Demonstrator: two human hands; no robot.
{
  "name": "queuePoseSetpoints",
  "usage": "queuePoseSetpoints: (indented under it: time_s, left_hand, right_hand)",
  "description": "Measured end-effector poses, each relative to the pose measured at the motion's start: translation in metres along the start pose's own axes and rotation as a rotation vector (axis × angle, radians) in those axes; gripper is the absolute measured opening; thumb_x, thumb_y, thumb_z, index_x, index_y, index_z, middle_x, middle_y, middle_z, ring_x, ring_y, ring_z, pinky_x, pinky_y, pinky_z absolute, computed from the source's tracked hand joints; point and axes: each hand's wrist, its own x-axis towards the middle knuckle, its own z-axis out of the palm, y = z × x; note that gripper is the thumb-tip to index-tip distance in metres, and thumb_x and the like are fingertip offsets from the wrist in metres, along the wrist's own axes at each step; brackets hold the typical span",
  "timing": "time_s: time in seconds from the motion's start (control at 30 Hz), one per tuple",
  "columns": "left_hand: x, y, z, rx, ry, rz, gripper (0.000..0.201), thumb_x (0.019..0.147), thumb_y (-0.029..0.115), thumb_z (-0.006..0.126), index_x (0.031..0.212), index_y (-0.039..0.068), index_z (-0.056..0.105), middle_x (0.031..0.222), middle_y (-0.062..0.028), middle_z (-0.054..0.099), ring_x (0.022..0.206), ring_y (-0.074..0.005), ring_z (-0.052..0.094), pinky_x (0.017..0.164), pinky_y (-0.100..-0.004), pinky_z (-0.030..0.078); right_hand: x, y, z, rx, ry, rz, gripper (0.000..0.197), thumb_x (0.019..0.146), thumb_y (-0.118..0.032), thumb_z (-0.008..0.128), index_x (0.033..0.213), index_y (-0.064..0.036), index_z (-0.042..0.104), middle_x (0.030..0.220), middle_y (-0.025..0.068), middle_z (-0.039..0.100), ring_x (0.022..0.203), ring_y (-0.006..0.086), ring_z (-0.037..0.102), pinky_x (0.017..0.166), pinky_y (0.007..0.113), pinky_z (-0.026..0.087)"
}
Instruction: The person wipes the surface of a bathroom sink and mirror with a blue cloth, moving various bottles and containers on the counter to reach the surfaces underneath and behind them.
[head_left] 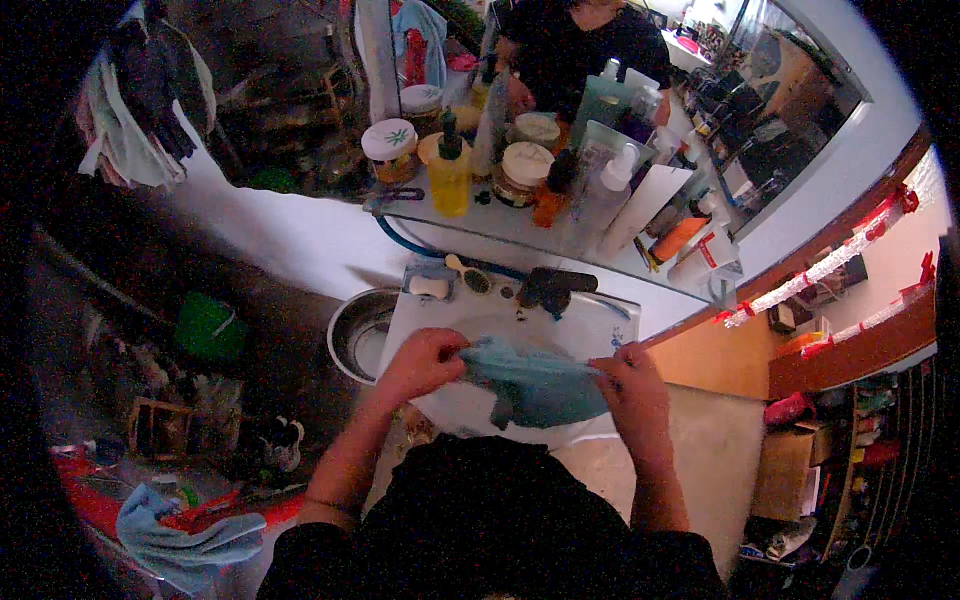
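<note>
A teal cloth (540,382) is stretched between my two hands above the white sink (440,318). My left hand (430,362) pinches its upper left corner. On the other side my right hand (630,375) grips the upper right end, fingers closed. Between them the cloth hangs down in loose folds and hides most of the basin. Behind it is the dark faucet (550,292). A bar of soap (430,287) lies at the sink's back left corner, with a hairbrush (472,276) beside it.
A glass shelf (480,228) crowded with bottles and jars runs above the sink, under a mirror (800,90). A metal bowl (358,335) stands left of the sink. Farther left are a green bucket (210,328) and a light blue cloth (185,540). Shelves (850,470) stand at right.
</note>
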Motion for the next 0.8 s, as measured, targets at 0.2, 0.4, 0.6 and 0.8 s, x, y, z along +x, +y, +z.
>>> queuePoseSetpoints:
  time_s: [0.2, 0.4, 0.6, 0.8]
  left_hand:
    - [-0.003, 0.035, -0.03, -0.309, 0.259, -0.068, 0.024, 0.088, 0.017, 0.065, 0.103, -0.001, 0.07, 0.08, -0.0053, 0.068, 0.065, -0.0117, 0.061, 0.057, -0.0292, 0.05]
    - [0.021, 0.095, 0.013, -0.725, 0.289, 0.268, 0.043, 0.099, 0.012, 0.056, 0.141, 0.004, 0.047, 0.125, -0.0109, 0.062, 0.109, -0.0187, 0.061, 0.092, -0.0314, 0.05]
    - [0.012, 0.124, 0.078, -1.138, -0.032, 0.331, 0.052, 0.107, 0.023, 0.04, 0.154, 0.004, 0.027, 0.16, -0.0108, 0.029, 0.148, -0.0223, 0.027, 0.12, -0.0348, 0.021]
    - [0.024, 0.144, 0.083, -1.664, -0.19, 0.206, 0.055, 0.106, 0.03, 0.042, 0.153, 0.004, 0.03, 0.158, -0.0124, 0.033, 0.147, -0.0222, 0.028, 0.12, -0.0389, 0.023]
  right_hand:
    - [0.002, 0.036, -0.027, 0.396, -0.295, -0.146, 0.027, 0.093, -0.028, 0.065, 0.099, -0.0013, 0.066, 0.132, 0.0157, 0.057, 0.115, 0.0341, 0.057, 0.095, 0.041, 0.049]
    - [0.004, 0.081, 0.108, 1.727, 0.255, 0.329, 0.033, 0.095, -0.032, 0.062, 0.106, -0.0011, 0.065, 0.132, 0.0185, 0.056, 0.115, 0.0338, 0.058, 0.099, 0.042, 0.047]
    - [0.013, 0.019, 0.137, 1.575, 0.257, 0.196, 0.034, 0.094, -0.032, 0.063, 0.108, -0.001, 0.064, 0.131, 0.0187, 0.057, 0.115, 0.0344, 0.058, 0.1, 0.043, 0.047]
    - [0.03, 0.011, 0.134, 1.509, 0.278, 0.149, 0.036, 0.093, -0.033, 0.063, 0.111, -0.001, 0.064, 0.131, 0.0188, 0.057, 0.115, 0.035, 0.058, 0.1, 0.043, 0.046]
